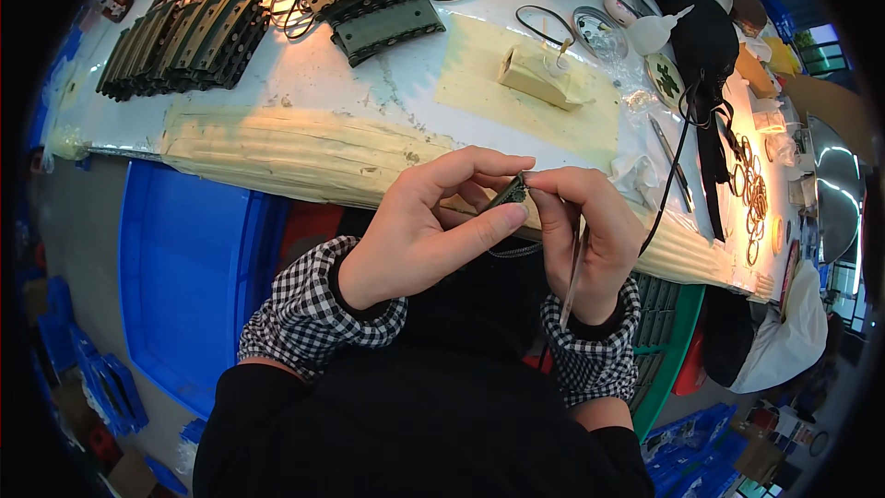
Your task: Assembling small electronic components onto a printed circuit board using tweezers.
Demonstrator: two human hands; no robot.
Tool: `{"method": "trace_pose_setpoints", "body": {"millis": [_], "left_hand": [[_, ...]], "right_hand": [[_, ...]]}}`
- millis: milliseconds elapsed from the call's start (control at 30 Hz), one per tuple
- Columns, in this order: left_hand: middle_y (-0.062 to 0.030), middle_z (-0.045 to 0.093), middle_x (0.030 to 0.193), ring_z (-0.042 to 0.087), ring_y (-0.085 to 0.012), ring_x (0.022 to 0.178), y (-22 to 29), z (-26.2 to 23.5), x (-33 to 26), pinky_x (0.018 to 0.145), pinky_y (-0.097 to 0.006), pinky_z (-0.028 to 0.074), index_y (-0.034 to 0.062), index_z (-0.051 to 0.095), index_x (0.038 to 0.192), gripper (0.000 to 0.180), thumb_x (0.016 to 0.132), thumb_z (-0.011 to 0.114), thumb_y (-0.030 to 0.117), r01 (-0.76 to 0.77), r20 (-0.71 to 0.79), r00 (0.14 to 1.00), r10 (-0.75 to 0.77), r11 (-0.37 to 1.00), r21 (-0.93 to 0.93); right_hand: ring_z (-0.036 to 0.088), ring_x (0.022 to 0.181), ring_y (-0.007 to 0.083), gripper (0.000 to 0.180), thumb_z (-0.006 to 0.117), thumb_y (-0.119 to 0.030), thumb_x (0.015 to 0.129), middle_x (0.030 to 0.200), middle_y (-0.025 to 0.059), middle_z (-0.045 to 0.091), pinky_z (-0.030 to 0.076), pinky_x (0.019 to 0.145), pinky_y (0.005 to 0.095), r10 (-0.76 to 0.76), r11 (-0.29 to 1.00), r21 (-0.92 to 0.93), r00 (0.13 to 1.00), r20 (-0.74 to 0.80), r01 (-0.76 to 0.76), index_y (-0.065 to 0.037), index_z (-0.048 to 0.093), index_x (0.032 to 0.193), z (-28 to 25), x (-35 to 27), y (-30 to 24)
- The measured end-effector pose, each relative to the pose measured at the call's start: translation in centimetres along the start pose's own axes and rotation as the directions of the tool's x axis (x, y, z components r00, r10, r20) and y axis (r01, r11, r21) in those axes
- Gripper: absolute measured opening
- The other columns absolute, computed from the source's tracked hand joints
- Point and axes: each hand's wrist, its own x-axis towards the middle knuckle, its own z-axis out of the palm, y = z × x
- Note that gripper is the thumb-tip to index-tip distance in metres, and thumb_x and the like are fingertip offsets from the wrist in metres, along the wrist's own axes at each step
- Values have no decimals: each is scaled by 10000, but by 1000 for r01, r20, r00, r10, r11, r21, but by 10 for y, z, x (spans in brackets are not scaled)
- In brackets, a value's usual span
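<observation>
Left hand and right hand pinch 1 small dark green part between fingertips, just in front of the workbench edge. A thin tool lies tucked in the right palm, pointing downward. Farther back on the workbench, a row of dark green strips sits left, with a beige block behind the part.

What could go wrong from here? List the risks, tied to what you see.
1. The small dark green part is pinched only by fingertips of the left hand and right hand, past the table edge; a slip would likely drop it into the lap.
2. The thin tool tucked in the right hand could poke the wrist.
3. The black cable hanging beside the right hand might snag.
</observation>
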Motion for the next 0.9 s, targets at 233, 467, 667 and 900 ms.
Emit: {"method": "trace_pose_setpoints", "body": {"millis": [233, 467, 667, 900], "left_hand": [[-60, 637, 1035, 598, -66, 880, 7, -1, -1, 784, -217, 496, -1, 555, 1262, 367, 918, 642, 95, 48, 10, 999, -48, 998, -34], [-55, 617, 1078, 583, -69, 918, 1, 1, 0, 831, -236, 500, 18, 524, 1307, 369, 948, 585, 83, 10, 19, 1000, -9, 998, -65], [-80, 621, 1095, 602, -108, 964, -6, 4, -1, 854, -259, 502, 10, 496, 1315, 366, 964, 562, 88, 62, -60, 996, -69, 991, -116], [-21, 556, 968, 529, -28, 793, -7, 8, 3, 682, -185, 448, 58, 487, 1306, 378, 948, 601, 99, -36, -103, 994, 24, 992, -125]], "right_hand": [[643, 716, 242, 112, 700, 28, 802, 801, 105, 653, 496, 625, 299, -26, 999, -27, 1000, 15, 27, -8, 665, 902, -1, 2, -2], [626, 700, 232, 122, 703, 27, 796, 794, 92, 649, 484, 617, 298, -74, 996, -45, 997, 2, 74, -17, 664, 903, 0, 1, 0], [620, 687, 234, 152, 706, 27, 789, 792, 79, 654, 473, 618, 304, -101, 993, -61, 994, -49, 98, -32, 668, 924, 6, -1, 2], [624, 694, 236, 181, 708, 28, 785, 809, 86, 668, 477, 618, 310, -116, 992, -63, 992, -39, 113, -24, 680, 956, 7, -3, 3]]}}
